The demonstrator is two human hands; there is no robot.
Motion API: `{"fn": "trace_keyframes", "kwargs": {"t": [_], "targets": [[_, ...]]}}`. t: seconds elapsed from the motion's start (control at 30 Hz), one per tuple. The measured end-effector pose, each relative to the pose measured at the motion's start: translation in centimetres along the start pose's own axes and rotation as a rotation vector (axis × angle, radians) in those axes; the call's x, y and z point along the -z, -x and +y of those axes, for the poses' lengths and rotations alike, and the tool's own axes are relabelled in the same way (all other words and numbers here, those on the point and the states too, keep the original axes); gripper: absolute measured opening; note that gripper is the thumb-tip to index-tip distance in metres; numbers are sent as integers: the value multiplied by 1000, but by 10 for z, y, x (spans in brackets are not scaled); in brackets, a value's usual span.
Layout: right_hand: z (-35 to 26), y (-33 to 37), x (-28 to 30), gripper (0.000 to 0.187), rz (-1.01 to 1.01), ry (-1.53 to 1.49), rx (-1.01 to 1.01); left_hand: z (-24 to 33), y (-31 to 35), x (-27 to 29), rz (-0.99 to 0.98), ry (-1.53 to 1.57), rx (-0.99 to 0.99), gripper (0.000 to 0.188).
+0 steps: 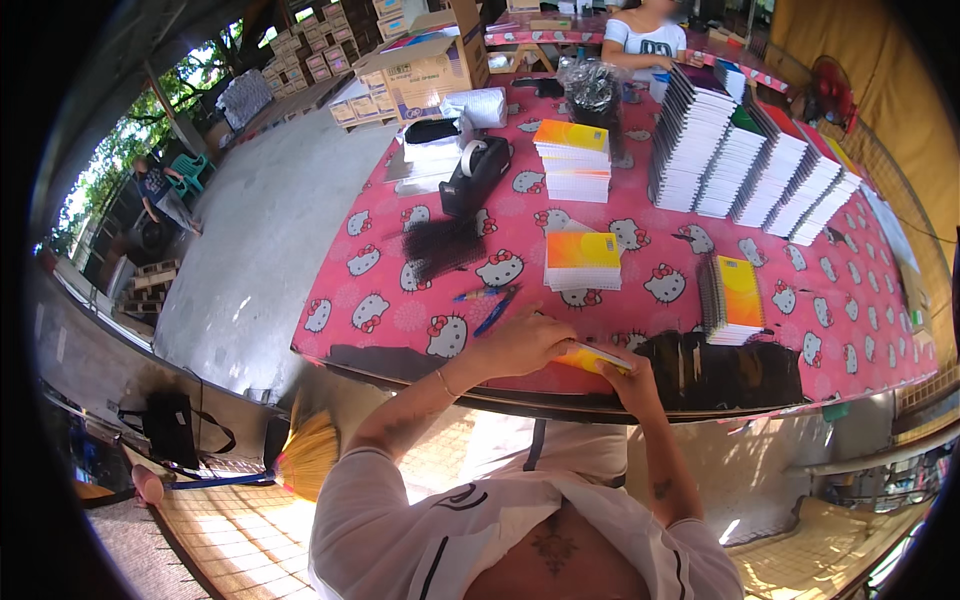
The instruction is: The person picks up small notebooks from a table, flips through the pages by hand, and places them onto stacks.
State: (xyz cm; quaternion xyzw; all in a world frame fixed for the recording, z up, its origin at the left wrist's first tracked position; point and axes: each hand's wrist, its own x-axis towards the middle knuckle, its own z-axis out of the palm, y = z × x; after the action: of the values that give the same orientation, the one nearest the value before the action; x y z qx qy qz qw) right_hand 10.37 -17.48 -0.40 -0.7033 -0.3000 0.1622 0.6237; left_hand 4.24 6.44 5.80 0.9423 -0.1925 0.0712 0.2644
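Note:
At the table's near edge, both my hands hold a small yellow-orange notebook [590, 358]. My left hand [530, 340] grips its left end with the fingers closed. On the right end, my right hand [632, 378] has its thumb on top and the fingers wrapped below. Two pens, one a blue pen [494, 312], lie just beyond my left hand. A short stack of yellow-orange notebooks [582, 262] sits past the held one. To the right is a stack of spiral-bound notebooks [735, 300] with the same cover.
Black binding wires [440, 248] lie near a black tape dispenser [478, 175]. Another yellow-orange stack [573, 160] stands behind. Tall notebook stacks [690, 140] fill the far right. Across the table is a person in a white shirt [645, 40]. A broom [308, 455] leans at lower left.

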Motion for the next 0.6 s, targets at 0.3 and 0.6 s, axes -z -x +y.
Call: {"fn": "trace_keyframes", "kwargs": {"t": [0.3, 0.6], "targets": [[5, 2, -2, 29, -4, -45, -28, -1, -4, 5, 57, 68, -111, 18], [7, 3, 3, 29, -15, -21, -68, 1, -12, 11, -63, 67, -43, 26]]}}
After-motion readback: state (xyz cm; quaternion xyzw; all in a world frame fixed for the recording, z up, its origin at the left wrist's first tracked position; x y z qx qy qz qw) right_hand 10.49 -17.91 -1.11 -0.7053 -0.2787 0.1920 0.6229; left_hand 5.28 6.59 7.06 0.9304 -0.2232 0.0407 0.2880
